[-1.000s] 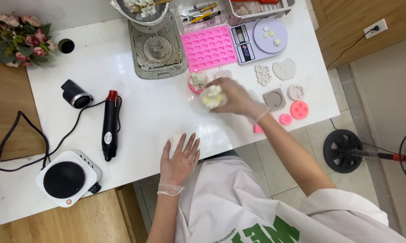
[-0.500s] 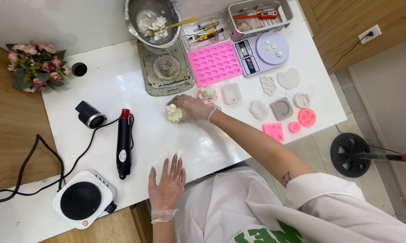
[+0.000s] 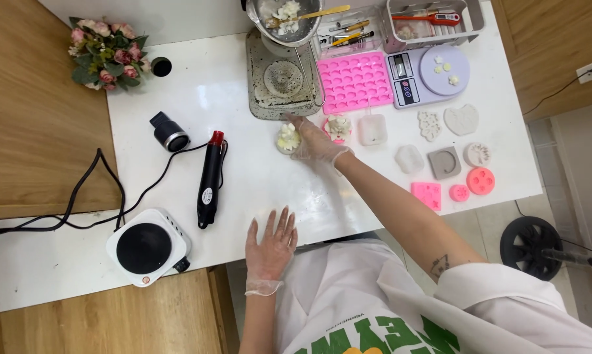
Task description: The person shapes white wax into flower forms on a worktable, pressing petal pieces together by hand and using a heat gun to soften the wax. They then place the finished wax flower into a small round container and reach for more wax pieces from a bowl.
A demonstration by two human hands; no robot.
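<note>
Reaching toward twelve o'clock across the white table (image 3: pixel 243 98), the gloved right hand (image 3: pixel 315 141) curls its fingers around a small cream-and-yellow flower piece (image 3: pixel 287 138) just below the grey tray (image 3: pixel 256 85), while the gloved left hand (image 3: pixel 270 244) rests flat at six o'clock, fingers spread wide, holding nothing.

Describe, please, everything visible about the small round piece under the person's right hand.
The small round piece is pale cream with yellowish, flower-like lumps on top, waxy-looking. It lies on the white table, just below the grey tray. The gloved right hand touches its right side with the fingertips; whether it is gripped cannot be told.
</note>
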